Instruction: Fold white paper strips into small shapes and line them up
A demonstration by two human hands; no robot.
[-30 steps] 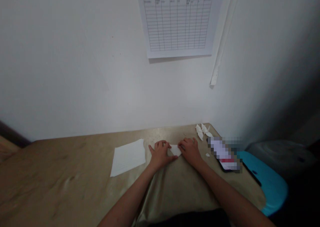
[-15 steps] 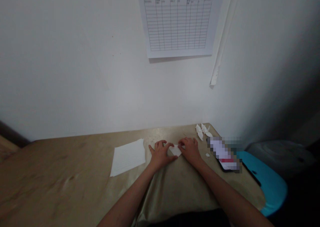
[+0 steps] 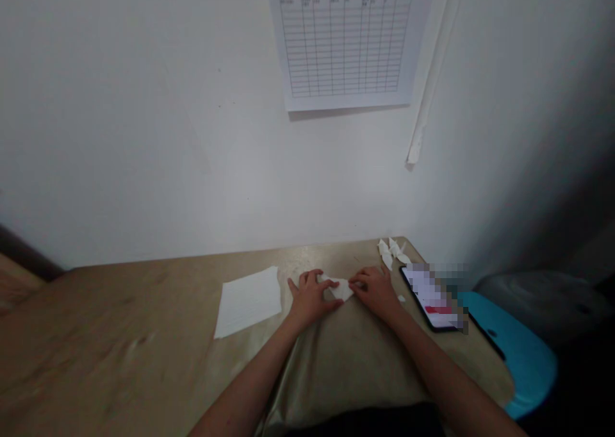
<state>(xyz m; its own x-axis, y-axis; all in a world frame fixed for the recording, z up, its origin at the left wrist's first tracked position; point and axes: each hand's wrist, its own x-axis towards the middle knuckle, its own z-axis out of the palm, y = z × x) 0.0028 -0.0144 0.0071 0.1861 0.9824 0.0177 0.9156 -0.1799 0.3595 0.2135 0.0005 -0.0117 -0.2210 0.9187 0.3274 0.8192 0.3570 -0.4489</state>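
The small white paper (image 3: 343, 291), angular, lies between the hands on the brown table (image 3: 144, 341). The left hand (image 3: 310, 300) has thumb and forefinger apart at it; the right hand (image 3: 377, 293) pinches its right edge. Both hide parts. Pixelation obscures the phone (image 3: 425, 293) at right; a white sheet (image 3: 248, 302) lies left.

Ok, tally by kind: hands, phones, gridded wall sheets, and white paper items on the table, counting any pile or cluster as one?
Hands: 2 (left hand, right hand)
Phone: 1
Gridded wall sheet: 1
White paper: 4 (flat sheet or pile, handled piece, folded cluster, small scrap)
Total: 8
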